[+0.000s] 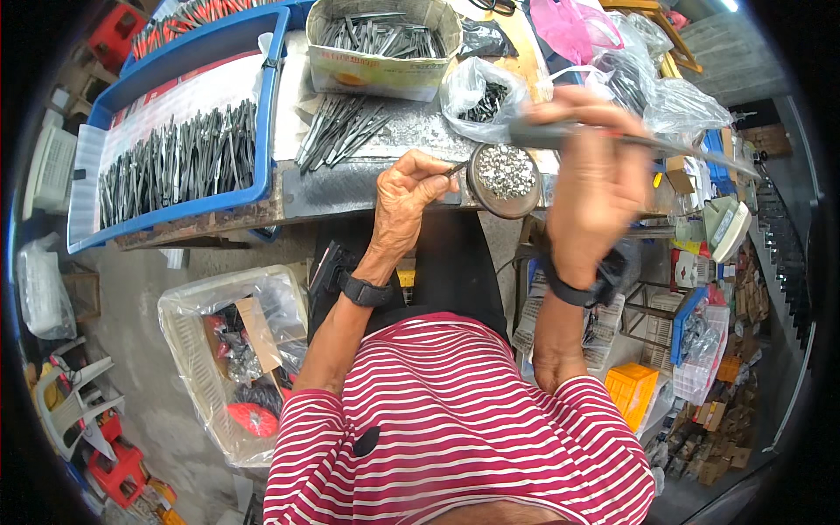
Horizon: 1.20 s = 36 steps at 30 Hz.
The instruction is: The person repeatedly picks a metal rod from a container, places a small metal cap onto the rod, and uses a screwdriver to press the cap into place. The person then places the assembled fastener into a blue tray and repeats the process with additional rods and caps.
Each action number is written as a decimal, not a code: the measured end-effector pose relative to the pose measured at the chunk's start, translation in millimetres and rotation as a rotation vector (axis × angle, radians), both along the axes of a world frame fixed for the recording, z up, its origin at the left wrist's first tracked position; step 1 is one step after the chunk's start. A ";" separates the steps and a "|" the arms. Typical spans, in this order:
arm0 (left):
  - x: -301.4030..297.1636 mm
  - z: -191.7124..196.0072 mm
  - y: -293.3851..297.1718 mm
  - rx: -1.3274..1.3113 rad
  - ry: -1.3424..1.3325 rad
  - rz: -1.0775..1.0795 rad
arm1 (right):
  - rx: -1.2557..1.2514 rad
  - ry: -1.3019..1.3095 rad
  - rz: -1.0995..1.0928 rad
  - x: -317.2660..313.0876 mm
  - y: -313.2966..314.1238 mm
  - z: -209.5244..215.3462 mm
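Observation:
My left hand (pixel 409 192) is at the front edge of the workbench, thumb and fingers pinched on a small, thin dark metal piece (pixel 455 169). Beside that piece is a round dark dish (pixel 480 194) of small silvery metal bits (pixel 507 170). My right hand (pixel 604 188), smeared by motion, is raised right of the dish. Its fingers close round a long dark tool (pixel 547 134), thick at the left and thin toward the right; blur hides its kind. Slim dark metal strips (pixel 339 131) lie in a loose pile beyond my left hand.
A blue tray (pixel 273 114) of upright dark metal pieces stands left. Behind the pile sits a cardboard box (pixel 376 77) of similar strips. A clear bag (pixel 455 92) of dark parts lies beyond the dish. A plastic-lined crate (pixel 188 350) is on the floor at left.

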<state>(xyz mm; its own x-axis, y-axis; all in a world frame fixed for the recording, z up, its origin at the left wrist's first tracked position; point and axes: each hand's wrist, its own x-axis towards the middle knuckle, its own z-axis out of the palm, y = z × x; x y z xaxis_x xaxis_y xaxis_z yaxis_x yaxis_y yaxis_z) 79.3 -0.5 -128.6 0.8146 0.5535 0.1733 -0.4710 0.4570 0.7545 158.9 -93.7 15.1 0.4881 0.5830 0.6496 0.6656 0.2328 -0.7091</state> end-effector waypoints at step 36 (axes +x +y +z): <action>-14.3 32.9 -15.0 -0.257 0.106 -0.053 | -0.254 0.683 -0.028 -5.6 -25.4 -72.2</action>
